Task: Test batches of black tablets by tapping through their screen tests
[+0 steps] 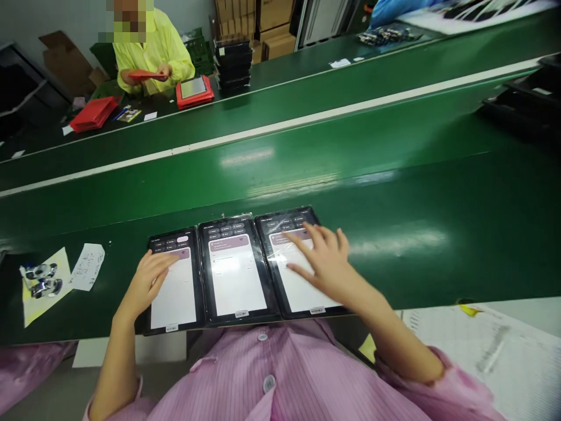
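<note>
Three black tablets with lit screens lie side by side at the edge of the green bench. Over the left tablet (173,298) is my left hand (146,280), its fingers stretched across the upper screen and covering part of it. The middle tablet (236,275) lies untouched, showing a panel of tiles and a pinkish bar above a white area. My right hand (326,257) spreads its fingers over the upper part of the right tablet (295,286); whether a fingertip touches the glass I cannot tell. Each tablet bears a small white label on its lower edge.
Shiny metal parts (42,279) sit on yellow paper at the left, beside a handwritten note (89,267). Across the green belt (280,155), a person in yellow (155,55) holds a red item near red stacks (93,114). Black trays (526,102) stand at the right.
</note>
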The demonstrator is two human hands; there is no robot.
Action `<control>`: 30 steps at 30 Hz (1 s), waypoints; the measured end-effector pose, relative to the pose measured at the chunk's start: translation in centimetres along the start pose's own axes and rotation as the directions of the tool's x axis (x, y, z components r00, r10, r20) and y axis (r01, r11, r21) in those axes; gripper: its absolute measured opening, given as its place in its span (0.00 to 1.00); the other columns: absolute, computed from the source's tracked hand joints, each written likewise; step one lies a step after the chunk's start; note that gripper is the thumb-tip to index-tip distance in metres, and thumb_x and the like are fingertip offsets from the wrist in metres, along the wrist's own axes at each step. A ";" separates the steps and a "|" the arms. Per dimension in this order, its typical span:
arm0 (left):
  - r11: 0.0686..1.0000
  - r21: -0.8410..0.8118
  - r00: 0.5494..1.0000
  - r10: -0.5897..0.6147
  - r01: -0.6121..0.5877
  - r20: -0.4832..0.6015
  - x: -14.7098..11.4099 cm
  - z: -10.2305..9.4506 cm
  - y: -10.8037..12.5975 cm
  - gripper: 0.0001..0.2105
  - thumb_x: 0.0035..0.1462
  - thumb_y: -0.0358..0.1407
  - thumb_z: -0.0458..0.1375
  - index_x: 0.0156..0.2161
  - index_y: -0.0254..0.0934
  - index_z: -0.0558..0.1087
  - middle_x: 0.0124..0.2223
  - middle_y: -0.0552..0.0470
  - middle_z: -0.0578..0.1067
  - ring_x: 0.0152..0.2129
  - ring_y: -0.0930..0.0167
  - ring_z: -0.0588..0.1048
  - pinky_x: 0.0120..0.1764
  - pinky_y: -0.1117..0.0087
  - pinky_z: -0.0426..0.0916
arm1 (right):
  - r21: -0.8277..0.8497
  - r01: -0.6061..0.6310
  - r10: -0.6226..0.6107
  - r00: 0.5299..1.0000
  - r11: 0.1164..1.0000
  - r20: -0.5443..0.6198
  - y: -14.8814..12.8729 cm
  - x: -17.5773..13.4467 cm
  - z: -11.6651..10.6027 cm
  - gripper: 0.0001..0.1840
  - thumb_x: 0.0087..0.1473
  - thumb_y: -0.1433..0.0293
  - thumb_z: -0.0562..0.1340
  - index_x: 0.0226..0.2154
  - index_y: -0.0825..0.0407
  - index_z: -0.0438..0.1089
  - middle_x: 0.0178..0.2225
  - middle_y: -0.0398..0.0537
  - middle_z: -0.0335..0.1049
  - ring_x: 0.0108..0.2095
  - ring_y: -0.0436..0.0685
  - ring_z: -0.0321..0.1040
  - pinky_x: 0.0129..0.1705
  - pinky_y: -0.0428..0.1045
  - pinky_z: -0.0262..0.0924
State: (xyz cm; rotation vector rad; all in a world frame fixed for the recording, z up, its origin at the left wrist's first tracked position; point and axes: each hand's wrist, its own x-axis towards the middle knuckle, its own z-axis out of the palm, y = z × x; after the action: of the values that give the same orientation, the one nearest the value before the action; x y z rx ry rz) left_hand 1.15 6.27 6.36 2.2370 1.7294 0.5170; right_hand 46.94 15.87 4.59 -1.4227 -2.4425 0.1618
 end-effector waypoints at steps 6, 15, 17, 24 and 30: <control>0.993 0.037 0.994 0.109 -0.109 0.013 -4.7 1.2 0.4 0.15 0.66 0.35 0.54 0.54 0.52 0.76 0.48 0.56 0.81 0.50 0.63 0.71 0.67 0.46 0.38 | -0.094 0.234 -0.213 0.958 0.968 0.194 -7.0 -3.8 0.1 0.43 0.53 0.34 0.56 0.67 0.29 0.57 0.67 0.64 0.55 0.64 0.84 0.53 0.58 0.84 0.37; 0.966 0.230 0.992 -0.127 0.120 0.013 3.7 0.6 -0.2 0.23 0.70 0.44 0.45 0.66 0.49 0.65 0.63 0.47 0.71 0.62 0.54 0.61 0.63 0.36 0.30 | -0.181 0.169 -0.121 0.961 0.969 0.249 -6.2 6.4 1.3 0.38 0.59 0.41 0.56 0.68 0.33 0.57 0.68 0.62 0.54 0.65 0.84 0.52 0.58 0.87 0.27; 0.953 0.266 0.989 -0.149 0.147 -0.016 5.1 0.6 -0.5 0.26 0.69 0.47 0.45 0.70 0.45 0.58 0.67 0.42 0.66 0.64 0.52 0.58 0.64 0.35 0.28 | -0.149 0.127 -0.106 0.984 0.981 0.147 -5.7 7.2 1.4 0.39 0.60 0.42 0.56 0.69 0.36 0.55 0.69 0.62 0.53 0.66 0.83 0.50 0.59 0.86 0.25; 0.961 0.266 0.961 -0.143 0.078 0.235 5.6 -0.3 -1.5 0.42 0.60 0.57 0.54 0.73 0.43 0.47 0.72 0.36 0.56 0.67 0.48 0.56 0.62 0.30 0.22 | -0.018 0.097 -0.096 0.992 0.995 0.083 -4.0 2.5 1.0 0.37 0.64 0.48 0.54 0.71 0.37 0.49 0.71 0.61 0.47 0.67 0.78 0.45 0.60 0.86 0.29; 0.972 0.219 0.948 -0.143 0.081 0.283 5.5 -0.7 -1.7 0.51 0.55 0.61 0.58 0.73 0.40 0.39 0.73 0.34 0.50 0.69 0.45 0.51 0.60 0.29 0.21 | -0.009 0.092 -0.091 0.993 0.996 0.081 -4.7 -0.3 1.3 0.34 0.65 0.49 0.53 0.70 0.39 0.53 0.70 0.61 0.48 0.68 0.77 0.44 0.62 0.85 0.32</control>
State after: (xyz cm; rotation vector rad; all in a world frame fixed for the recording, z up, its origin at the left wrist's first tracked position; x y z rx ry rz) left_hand 0.62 11.98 6.97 2.1923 1.8026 -0.0284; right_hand 42.77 13.28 4.49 -1.3311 -2.5729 0.1868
